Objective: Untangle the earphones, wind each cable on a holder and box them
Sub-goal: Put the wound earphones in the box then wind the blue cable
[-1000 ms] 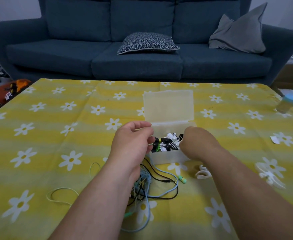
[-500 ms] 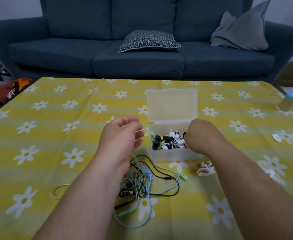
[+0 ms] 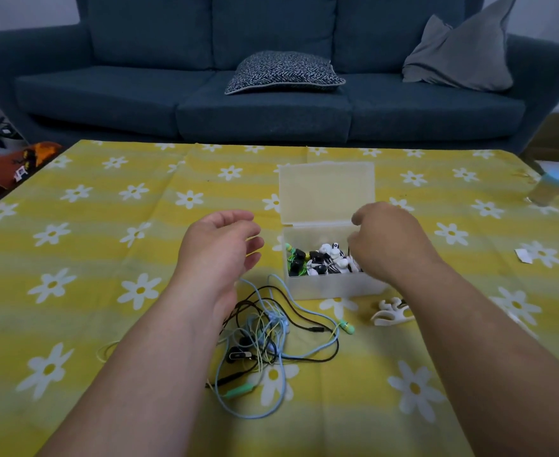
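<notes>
A table (image 3: 106,258) under a yellow daisy cloth
A clear box (image 3: 324,288) stands open on it; tangled earphone cables (image 3: 271,334) lie just in front of the box, a white holder (image 3: 390,313) by its front right corner, a paper scrap (image 3: 523,255) well to its right, a blue-capped bottle (image 3: 552,188) farther right and back

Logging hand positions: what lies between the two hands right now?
Head view: the open box, with wound earphones inside, lies between the left hand and the right hand. A bare strip of cloth separates the left hand from it.

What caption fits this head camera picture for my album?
Left hand beside, right hand over the open box; tangled earphone cables wait on the daisy tablecloth.
</notes>
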`<state>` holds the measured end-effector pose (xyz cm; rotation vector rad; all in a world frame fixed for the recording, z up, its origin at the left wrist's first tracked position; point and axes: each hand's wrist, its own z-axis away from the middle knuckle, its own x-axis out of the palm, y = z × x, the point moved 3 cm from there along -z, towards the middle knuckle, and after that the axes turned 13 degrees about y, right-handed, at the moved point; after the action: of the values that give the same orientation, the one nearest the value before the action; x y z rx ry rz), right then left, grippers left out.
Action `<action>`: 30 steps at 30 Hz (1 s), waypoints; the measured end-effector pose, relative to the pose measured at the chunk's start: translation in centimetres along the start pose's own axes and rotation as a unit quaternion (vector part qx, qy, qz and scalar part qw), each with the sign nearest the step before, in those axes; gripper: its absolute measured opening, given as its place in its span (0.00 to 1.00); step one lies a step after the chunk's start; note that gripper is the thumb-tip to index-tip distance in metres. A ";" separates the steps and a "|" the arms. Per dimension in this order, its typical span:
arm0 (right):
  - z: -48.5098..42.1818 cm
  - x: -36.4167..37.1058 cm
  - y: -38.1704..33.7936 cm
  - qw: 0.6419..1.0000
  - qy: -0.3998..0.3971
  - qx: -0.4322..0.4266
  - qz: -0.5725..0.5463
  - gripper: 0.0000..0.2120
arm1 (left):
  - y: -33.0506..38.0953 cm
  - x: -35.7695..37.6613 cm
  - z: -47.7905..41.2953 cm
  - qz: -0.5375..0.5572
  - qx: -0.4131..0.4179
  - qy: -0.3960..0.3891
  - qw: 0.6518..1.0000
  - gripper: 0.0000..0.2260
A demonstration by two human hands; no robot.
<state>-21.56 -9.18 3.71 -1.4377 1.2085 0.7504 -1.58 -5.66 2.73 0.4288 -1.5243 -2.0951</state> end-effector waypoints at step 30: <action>5.1 -5.1 0.0 0.744 0.038 0.216 -0.632 0.20 | 1.1 -5.5 -0.2 -0.122 0.169 0.105 0.972 0.17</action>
<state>-22.18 -2.85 7.14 -1.4793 0.1864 -0.5193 3.28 -2.94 3.51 0.9734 -1.7754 -1.8869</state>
